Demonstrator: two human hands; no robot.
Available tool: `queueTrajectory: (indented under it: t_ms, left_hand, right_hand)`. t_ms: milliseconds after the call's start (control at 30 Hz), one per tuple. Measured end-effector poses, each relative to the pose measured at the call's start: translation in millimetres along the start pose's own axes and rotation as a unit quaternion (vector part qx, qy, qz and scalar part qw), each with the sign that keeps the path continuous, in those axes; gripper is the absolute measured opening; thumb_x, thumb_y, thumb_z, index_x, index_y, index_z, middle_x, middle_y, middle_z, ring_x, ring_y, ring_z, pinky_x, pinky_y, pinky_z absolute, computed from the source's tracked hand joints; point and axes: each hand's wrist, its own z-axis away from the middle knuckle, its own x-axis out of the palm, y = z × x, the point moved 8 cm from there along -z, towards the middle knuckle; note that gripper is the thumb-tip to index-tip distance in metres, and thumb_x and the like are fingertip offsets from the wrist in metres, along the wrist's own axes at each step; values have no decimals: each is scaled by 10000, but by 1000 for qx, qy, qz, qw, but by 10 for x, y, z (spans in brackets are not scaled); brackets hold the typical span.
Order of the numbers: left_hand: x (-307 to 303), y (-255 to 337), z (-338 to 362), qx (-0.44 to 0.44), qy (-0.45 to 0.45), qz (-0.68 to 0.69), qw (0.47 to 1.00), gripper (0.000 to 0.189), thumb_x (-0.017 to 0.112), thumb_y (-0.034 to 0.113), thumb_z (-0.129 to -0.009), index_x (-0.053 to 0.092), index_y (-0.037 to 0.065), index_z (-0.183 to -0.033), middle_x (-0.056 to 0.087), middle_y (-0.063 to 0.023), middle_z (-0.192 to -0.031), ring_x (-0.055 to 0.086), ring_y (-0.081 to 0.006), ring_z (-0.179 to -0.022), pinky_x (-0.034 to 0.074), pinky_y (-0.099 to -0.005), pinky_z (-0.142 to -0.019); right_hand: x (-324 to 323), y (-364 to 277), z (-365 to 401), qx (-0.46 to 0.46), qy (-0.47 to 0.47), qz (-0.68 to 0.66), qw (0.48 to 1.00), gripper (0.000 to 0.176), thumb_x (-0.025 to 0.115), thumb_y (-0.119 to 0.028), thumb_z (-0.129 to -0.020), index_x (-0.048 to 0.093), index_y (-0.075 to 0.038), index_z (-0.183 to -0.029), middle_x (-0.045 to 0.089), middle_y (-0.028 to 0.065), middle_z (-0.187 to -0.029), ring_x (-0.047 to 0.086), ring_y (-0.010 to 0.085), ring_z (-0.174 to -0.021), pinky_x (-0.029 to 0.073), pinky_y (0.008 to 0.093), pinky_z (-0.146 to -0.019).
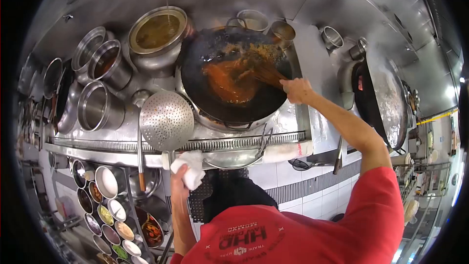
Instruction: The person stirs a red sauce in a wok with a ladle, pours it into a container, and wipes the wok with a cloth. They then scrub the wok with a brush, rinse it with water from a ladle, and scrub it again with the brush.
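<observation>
My right hand (pixel 297 91) is closed around a bamboo wok brush (pixel 267 74). The brush's bristles reach into a large black wok (pixel 205 102), where reddish-orange liquid and brownish foam lie in the bottom. Down at the stove's front edge, my left hand (pixel 180 180) grips a folded white cloth (pixel 193 170). Just above that cloth, a round perforated skimmer (pixel 167 120) rests over the stove edge, its short handle end running down toward the cloth. A ladle with a wooden handle end (pixel 141 182) lies left of the skimmer.
Water runs from a tap into a wide pot (pixel 181 18) behind the wok's left side. Steel pots (pixel 93 103) crowd the left. A second wok (pixel 386 95) stands tilted at right. Bowls of ingredients (pixel 106 182) fill the lower left. A rolled towel (pixel 288 152) lies on the front rail.
</observation>
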Motion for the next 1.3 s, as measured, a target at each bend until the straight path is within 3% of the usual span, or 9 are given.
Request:
queueTrajectory:
  t_ms: [300, 400, 433, 567, 600, 800, 1000, 1100, 1300]
  left_hand:
    - [-53, -599, 365, -96, -122, 177, 972, 590, 580, 281, -769, 396, -2, -1253, 571, -249, -1030, 602, -356, -892, 518, -451, -769]
    - [57, -810, 220, -135, -114, 109, 978, 545, 585, 229, -777, 417, -20, -1232, 587, -223, -995, 609, -316, -873, 518, -425, -748]
    - [100, -852, 173, -146, -112, 87, 979, 538, 595, 233, -779, 425, -15, -1225, 589, -209, -996, 608, -307, -881, 513, -420, -761]
    - [385, -755, 5, -104, -91, 71, 988, 478, 590, 261, -818, 453, 8, -1200, 595, -159, -1001, 602, -281, -904, 494, -415, -806]
    - [436, -719, -31, -102, -93, 67, 988, 478, 590, 261, -818, 453, 8, -1200, 595, -159, -1001, 602, -281, -904, 494, -415, -806]
    - [1095, -790, -294, -189, -167, 50, 966, 551, 445, 497, -888, 433, 68, -1234, 530, -97, -1166, 507, -249, -1095, 389, -417, -957]
    - [1498, -827, -613, -222, -145, -42, 963, 545, 320, 546, -906, 402, 155, -1276, 477, -99, -1256, 470, -346, -1125, 314, -650, -880]
    - [1503, -828, -728, -140, -49, 7, 989, 317, 503, 351, -880, 536, 74, -1030, 604, -85, -899, 610, -257, -802, 504, -482, -637]
    - [1623, -656, -753, -8, 46, 1, 999, 167, 559, 93, -813, 516, 25, -959, 592, -97, -848, 616, -222, -699, 527, -367, -550]
  right_hand:
    - [173, -954, 175, -217, -96, -300, 924, 671, 597, -336, -710, 420, -165, -1335, 581, 206, -1121, 579, 314, -1012, 454, 358, -859]
    - [-208, -1462, -414, -154, -65, -489, 856, 636, 660, -251, -713, 466, -94, -1297, 621, 87, -789, 543, 139, -589, 458, 281, -493]
    - [-371, -1471, -625, -159, 86, -489, 853, 647, 659, -249, -710, 457, -77, -1299, 645, 132, -923, 617, 202, -729, 501, 300, -627]
    - [-82, -1535, -210, -275, 173, -411, 852, 609, 624, -296, -699, 498, -117, -1267, 537, 204, -1201, 511, 331, -1117, 394, 361, -948]
    - [73, -1428, -158, -225, 39, -405, 885, 592, 574, -297, -724, 485, -103, -1276, 481, 201, -1268, 460, 311, -1182, 350, 361, -998]
    - [-175, -1281, -543, -85, 112, -217, 966, 492, 531, -196, -718, 502, -79, -1195, 627, 178, -979, 601, 342, -926, 492, 425, -776]
    - [191, -640, -79, -84, 109, -122, 983, 389, 578, -149, -684, 532, -81, -1064, 647, 150, -835, 635, 326, -820, 504, 437, -692]
    - [-18, -492, -425, -54, 165, -115, 978, 366, 585, -120, -681, 545, -97, -1044, 650, 110, -826, 642, 301, -770, 517, 396, -627]
    - [163, 4, -145, -68, 125, -25, 990, 412, 588, -144, -722, 518, -125, -1127, 641, 99, -863, 633, 288, -798, 519, 385, -622]
